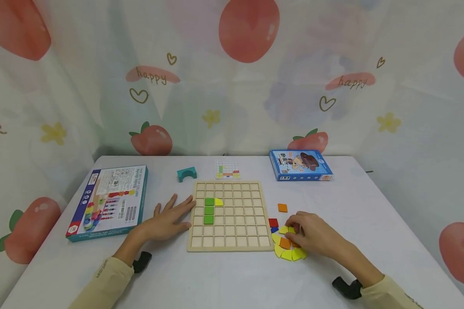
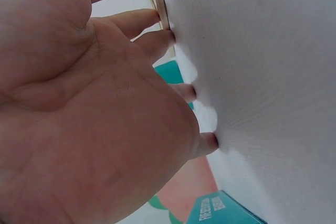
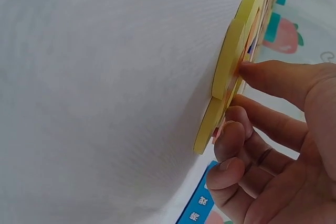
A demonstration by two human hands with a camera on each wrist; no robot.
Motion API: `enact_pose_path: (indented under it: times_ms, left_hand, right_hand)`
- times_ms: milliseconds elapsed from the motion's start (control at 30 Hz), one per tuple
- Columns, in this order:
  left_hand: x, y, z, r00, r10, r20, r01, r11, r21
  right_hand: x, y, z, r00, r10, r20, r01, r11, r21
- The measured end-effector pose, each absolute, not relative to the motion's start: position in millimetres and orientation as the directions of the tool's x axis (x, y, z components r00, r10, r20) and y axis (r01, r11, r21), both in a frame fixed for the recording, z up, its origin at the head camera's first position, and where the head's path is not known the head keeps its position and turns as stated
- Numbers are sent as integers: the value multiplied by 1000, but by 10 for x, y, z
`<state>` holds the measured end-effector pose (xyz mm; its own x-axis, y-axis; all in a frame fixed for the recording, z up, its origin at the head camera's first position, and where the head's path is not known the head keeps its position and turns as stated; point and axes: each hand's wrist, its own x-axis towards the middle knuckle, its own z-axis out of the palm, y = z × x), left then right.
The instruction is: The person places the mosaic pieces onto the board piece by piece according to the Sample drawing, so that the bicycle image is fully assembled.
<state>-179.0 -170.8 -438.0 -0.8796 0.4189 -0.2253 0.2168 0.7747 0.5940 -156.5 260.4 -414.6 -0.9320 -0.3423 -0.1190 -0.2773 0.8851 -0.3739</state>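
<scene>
Your right hand [image 1: 313,236] is the nearer one to the yellow tiles [image 1: 287,255], which lie on the table just beside the right edge of the board [image 1: 232,249], at its near corner. Your fingers there are bent, and the thumb touches these tiles, but I cannot tell if one is really pinched. From this grip, the board lies to the left, and its green tiles [image 1: 209,210] are on the far side of it. Your left hand [image 1: 166,223] grasps nothing; its fingers are spread against the board's left edge.
</scene>
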Motion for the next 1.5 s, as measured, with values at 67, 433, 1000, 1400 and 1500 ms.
enact_pose_path:
  times_ms: [67, 433, 1000, 1400, 1500]
  left_hand:
    - [-1789, -1708, -4385, -879, 423, -220, 222, 771, 597]
    - [-1786, -1675, -4334, -877, 427, -222, 219, 764, 607]
    - [-1774, -1710, -4377, -882, 418, -217, 221, 774, 593]
    - [-1773, -1709, -4371, -885, 418, -207, 223, 769, 599]
    - [-1775, -1710, -4370, -884, 418, -209, 222, 769, 600]
  right_hand:
    - [-1561, 2604, -4140, -932, -343, -117, -280, 886, -371]
    - [-1557, 2576, -4118, -933, -354, -70, -308, 883, -353]
    - [-1598, 2253, -4086, -893, -450, -16, -403, 815, -417]
    - [-1615, 1878, -4102, -857, -514, 20, -468, 763, -446]
    - [-1614, 1776, -4094, -858, -514, 12, -463, 761, -454]
